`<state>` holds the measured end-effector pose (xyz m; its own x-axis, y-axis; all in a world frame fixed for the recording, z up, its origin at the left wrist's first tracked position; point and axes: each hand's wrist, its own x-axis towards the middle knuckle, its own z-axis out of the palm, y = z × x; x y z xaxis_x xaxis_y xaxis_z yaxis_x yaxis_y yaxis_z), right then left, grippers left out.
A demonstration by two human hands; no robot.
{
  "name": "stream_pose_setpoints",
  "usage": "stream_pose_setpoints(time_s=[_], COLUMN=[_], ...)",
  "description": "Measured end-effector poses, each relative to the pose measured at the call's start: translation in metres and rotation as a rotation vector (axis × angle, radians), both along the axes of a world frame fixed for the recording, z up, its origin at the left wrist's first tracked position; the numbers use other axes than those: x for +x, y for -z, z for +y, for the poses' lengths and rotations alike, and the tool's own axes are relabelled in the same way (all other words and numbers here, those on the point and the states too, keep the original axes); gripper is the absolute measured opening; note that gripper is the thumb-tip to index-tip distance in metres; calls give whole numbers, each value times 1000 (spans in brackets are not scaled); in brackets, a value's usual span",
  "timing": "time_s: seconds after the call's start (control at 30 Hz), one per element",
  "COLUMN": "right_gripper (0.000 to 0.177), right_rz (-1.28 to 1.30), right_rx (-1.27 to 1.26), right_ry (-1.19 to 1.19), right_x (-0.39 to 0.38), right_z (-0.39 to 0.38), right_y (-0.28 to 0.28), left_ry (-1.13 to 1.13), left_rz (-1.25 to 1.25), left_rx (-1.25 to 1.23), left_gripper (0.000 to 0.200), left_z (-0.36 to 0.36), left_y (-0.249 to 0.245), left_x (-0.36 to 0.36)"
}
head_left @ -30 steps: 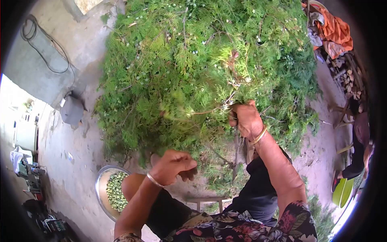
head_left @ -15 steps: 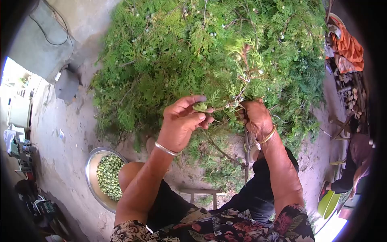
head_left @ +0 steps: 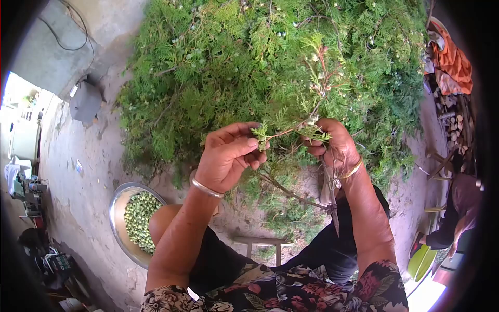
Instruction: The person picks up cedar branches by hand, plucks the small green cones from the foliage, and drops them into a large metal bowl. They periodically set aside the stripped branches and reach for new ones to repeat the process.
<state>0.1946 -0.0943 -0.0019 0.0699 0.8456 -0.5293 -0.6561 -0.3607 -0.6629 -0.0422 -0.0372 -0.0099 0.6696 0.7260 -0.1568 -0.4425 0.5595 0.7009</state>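
My right hand is closed around a cut conifer branch with scaly green sprigs and small pale cones. The branch's leafy, brownish upper end points away over the pile, and bare stems hang below my fist. My left hand, with a silver bangle, has thumb and fingers curled together at the leafy tip of a side twig of that branch. Whether a loose cone sits in those fingers is hidden. Beside my left knee stands a metal basin holding many small green cones.
A big heap of conifer branches lies ahead. A low wooden stool frame stands between my legs. At right are an orange cloth, stacked firewood, a green basin and another person's arm.
My right hand has turned and risen slightly, and the branch has shifted up and right with it. My left hand has moved slightly left, fingers still at the twig tip.
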Motion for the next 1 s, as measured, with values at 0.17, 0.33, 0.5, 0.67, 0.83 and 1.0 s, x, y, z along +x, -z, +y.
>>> stream_pose_setpoints(time_s=[0.17, 0.33, 0.5, 0.67, 0.83, 1.0], right_gripper=[15, 17, 10, 15, 14, 10], right_rz=[-136, -212, -94, -448, -443, -429], right_rx=[62, 30, 7, -49, -82, -114], right_ry=[40, -19, 22, -179, -248, -313], right_x=[4, 10, 16, -3, -15, -28], right_z=[-1, -3, -11, -11, -12, -15], right_y=[9, 1, 22, 2, 3, 4], left_ry=[31, -52, -398, -587, -716, -889], left_rz=[-14, 68, 559, 610, 750, 1050], left_rx=[-63, -31, 461, 574, 744, 1232], left_gripper=[19, 19, 16, 13, 16, 18], left_z=[-4, -2, -1, 13, 24, 34], left_y=[-8, -6, -12, -14, 3, 10], left_x=[8, 11, 15, 4, -5, -6])
